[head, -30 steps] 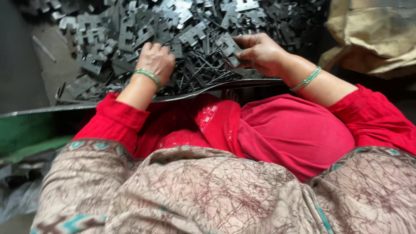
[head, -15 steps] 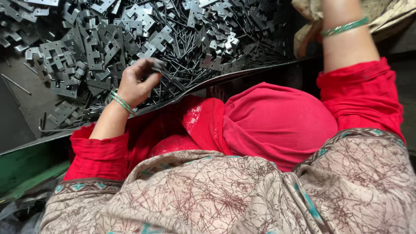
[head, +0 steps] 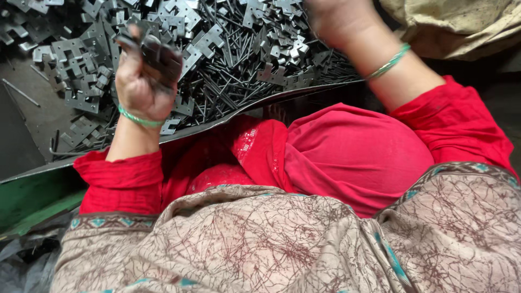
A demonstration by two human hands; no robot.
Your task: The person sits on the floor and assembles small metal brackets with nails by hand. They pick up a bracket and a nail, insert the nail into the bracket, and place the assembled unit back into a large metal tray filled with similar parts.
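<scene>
Gripping a small stack of flat metal plates (head: pixel 154 49), the left hand (head: pixel 142 81) is raised, its fingers (head: pixel 163 62) curled tightly around them. Just beyond these fingers lies the pile of notched metal pieces (head: pixel 239 49) mixed with thin rods on a dark tray (head: pixel 38 116). The right hand (head: pixel 336 19) is blurred over the pile; I cannot tell whether its fingers are closed.

A dark metal tray (head: pixel 38 116) carries heaped notched metal plates (head: pixel 179 24) and thin rods (head: pixel 228 89).
</scene>
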